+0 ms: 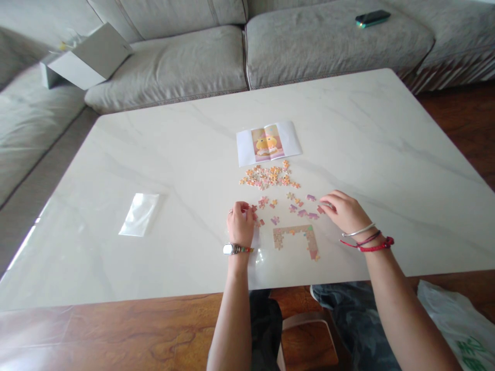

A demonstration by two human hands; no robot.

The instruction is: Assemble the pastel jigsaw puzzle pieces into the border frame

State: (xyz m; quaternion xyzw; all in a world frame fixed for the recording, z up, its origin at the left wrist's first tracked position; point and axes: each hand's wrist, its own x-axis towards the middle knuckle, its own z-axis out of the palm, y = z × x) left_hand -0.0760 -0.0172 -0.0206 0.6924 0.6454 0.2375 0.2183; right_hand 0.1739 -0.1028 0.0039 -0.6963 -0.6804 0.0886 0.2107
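My left hand (240,224) rests on the table with curled fingers, beside a few pink puzzle pieces (261,222). What its fingertips hold, if anything, is hidden. My right hand (345,210) is closed in a pinch on a small reddish puzzle piece (320,209), at the right end of the loose pieces. Purple puzzle pieces (302,213) lie scattered between the hands. Nearer to me is a joined puzzle border (292,230), made of a top row and two side strips. Beyond the hands lies a heap of orange and pink puzzle pieces (266,176).
A creased picture sheet (288,139) with yellow figures lies behind the heap on the marble-patterned table (185,154). To the left is a clear plastic bag (139,214). A grey sofa (174,62) holds a white box (93,56) and a phone-like object (372,18).
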